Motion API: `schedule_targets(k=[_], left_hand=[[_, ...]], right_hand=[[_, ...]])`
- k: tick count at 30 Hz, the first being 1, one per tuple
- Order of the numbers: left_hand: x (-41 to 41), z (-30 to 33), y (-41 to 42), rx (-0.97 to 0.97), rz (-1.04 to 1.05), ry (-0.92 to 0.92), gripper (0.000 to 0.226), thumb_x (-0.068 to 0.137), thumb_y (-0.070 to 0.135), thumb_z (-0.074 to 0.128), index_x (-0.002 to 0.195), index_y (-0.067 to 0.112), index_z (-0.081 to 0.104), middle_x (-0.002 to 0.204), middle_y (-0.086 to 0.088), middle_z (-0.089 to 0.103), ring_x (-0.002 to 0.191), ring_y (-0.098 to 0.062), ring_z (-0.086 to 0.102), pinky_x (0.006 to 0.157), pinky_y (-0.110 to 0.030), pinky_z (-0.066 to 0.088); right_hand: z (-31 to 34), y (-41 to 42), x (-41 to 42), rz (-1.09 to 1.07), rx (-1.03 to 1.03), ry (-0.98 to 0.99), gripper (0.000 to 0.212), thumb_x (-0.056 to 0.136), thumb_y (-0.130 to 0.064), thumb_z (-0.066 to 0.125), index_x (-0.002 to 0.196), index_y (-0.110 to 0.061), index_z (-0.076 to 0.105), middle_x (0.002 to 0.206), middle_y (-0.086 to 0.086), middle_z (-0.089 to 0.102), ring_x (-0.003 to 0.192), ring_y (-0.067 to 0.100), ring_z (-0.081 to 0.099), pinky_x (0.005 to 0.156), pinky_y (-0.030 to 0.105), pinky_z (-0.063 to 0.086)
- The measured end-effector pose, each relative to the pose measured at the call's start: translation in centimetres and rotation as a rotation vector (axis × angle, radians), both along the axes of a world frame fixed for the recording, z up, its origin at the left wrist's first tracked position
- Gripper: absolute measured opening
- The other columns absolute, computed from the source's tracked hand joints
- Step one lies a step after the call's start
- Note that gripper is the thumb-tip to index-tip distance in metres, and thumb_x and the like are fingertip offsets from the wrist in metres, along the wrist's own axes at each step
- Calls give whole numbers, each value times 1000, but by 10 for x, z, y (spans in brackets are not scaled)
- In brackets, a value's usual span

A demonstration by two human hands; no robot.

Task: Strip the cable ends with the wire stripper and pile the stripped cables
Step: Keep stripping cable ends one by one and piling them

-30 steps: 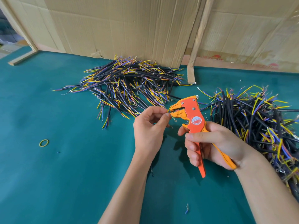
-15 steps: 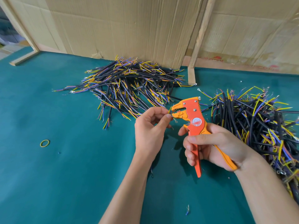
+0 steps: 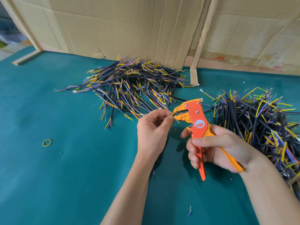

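Observation:
My right hand grips the handles of an orange wire stripper, its jaws pointing left. My left hand pinches a cable whose yellow wire end sits in the stripper's jaws; the rest of that cable is hidden behind the hand. A pile of black cables with yellow, blue and brown ends lies at the back centre of the green table. A second, thicker heap of cables lies to the right, just beyond my right hand.
Cardboard sheets and a wooden post wall off the back of the table. A yellow rubber band lies at left. Small wire scraps lie near the front.
The stripper's handles have drawn closer together in my right hand. Both hands stay at the same spot, with the cable end kept in the jaws.

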State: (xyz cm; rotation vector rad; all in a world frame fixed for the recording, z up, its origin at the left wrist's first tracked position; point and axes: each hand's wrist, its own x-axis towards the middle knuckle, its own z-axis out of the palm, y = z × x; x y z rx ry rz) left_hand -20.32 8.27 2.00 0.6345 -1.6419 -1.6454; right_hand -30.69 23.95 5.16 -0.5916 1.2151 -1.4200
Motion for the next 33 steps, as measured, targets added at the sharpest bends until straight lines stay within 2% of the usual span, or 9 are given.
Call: schedule_targets(k=[7,15,26,33], left_hand=[[0,0,-1,-9,4,-22,19,89,5,70,79,21,73,72,-1,72,60,-8,57,66,-25,50],[2,3,-1,40,-15,-2,20,90,3,69,78,19,72,71,2,73,57,-4,58,57,-15,45],[2,0,-2,76,-46,18,14,91,4,70,82,15,72,72,-2,75,55,-5,60,50,-12,42],[2,-2,-5,75,-73,33,16,90,3,71,81,17,71,74,-3,76,55,-8,60,50,-13,43]], right_hand=[[0,-3,3,-26,13,-19,38,75,-12,80,109,0,68,75,18,52,62,34,54,58,44,51],[0,-6,5,-35,14,-51,21,83,-9,71,103,-4,72,70,16,47,55,29,50,52,39,48],[-1,-4,3,-19,13,-58,22,85,-10,68,105,-2,71,68,14,46,52,27,48,51,38,46],[-2,-2,1,15,-8,-60,31,78,-13,78,107,-2,71,71,16,50,56,29,51,54,41,48]])
